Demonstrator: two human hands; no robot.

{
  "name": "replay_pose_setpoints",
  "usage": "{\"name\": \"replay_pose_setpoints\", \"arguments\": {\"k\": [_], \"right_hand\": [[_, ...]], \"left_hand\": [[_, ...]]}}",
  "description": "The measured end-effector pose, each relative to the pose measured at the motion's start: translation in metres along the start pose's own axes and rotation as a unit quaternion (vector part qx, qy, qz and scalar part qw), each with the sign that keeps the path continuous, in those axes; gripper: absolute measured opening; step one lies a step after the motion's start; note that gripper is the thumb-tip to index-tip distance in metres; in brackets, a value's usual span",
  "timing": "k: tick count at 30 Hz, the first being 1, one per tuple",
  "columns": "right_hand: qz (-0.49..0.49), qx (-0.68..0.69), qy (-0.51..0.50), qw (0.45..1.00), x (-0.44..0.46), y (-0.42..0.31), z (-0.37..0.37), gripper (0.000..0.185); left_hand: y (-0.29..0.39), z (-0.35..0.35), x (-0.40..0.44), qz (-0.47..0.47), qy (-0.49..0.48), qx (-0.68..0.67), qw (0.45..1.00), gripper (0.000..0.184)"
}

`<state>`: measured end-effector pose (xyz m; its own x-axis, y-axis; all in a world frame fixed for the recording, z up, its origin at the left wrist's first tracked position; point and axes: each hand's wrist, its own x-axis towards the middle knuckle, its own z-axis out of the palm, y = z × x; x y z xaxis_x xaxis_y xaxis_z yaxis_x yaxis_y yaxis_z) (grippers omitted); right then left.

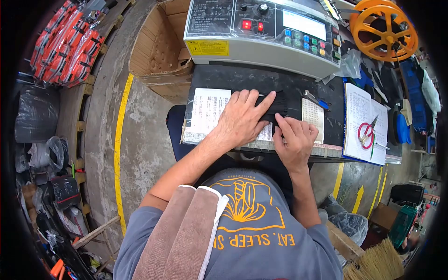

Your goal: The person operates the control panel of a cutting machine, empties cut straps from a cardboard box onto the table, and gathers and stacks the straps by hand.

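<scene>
A small bundle of black strips (pixel 279 103) lies on the dark worktable (pixel 212 77), over printed sheets. My left hand (pixel 240 114) rests flat across its left side, fingers stretched out and the index finger reaching onto the black material. At the bundle's lower right edge, my right hand (pixel 296 140) is closed, with curled fingers and the index fingertip pressed on the strips. What sits under my palms is hidden. A printed sheet (pixel 207 109) shows left of my left hand, and another paper (pixel 312 114) lies beside my right hand.
Behind the hands stands a grey control machine (pixel 261 46) with lit red switches. Blue-handled snips (pixel 317 100) lie to the right, near an open notebook (pixel 357 100) bearing red scissors (pixel 366 133). A ruler (pixel 326 151) runs along the front edge. A cardboard box (pixel 161 44) stands at left.
</scene>
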<state>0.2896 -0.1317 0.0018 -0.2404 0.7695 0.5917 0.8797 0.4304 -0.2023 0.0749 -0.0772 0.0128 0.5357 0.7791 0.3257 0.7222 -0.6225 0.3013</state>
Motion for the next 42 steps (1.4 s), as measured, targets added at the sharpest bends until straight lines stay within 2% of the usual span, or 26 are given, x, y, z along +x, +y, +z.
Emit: {"name": "replay_pose_setpoints", "arguments": {"k": [11, 20, 30, 42], "right_hand": [[0.010, 0.011, 0.008, 1.000, 0.0058, -0.0010, -0.0025, 0.033], [0.003, 0.013, -0.013, 1.000, -0.0012, 0.0048, 0.0006, 0.044], [0.017, 0.019, 0.001, 1.000, 0.0030, 0.0028, -0.0010, 0.038], [-0.005, 0.009, 0.001, 1.000, -0.0009, 0.0044, 0.0016, 0.041]], "left_hand": [[0.0011, -0.0019, 0.0014, -0.002, -0.005, -0.004, 1.000, 0.088], [0.0024, -0.0050, 0.0043, -0.003, -0.026, -0.003, 1.000, 0.089], [0.0052, -0.0071, 0.0044, -0.025, -0.035, -0.004, 0.999, 0.090], [0.0043, -0.0045, 0.0026, -0.026, -0.028, -0.008, 0.999, 0.090]]}}
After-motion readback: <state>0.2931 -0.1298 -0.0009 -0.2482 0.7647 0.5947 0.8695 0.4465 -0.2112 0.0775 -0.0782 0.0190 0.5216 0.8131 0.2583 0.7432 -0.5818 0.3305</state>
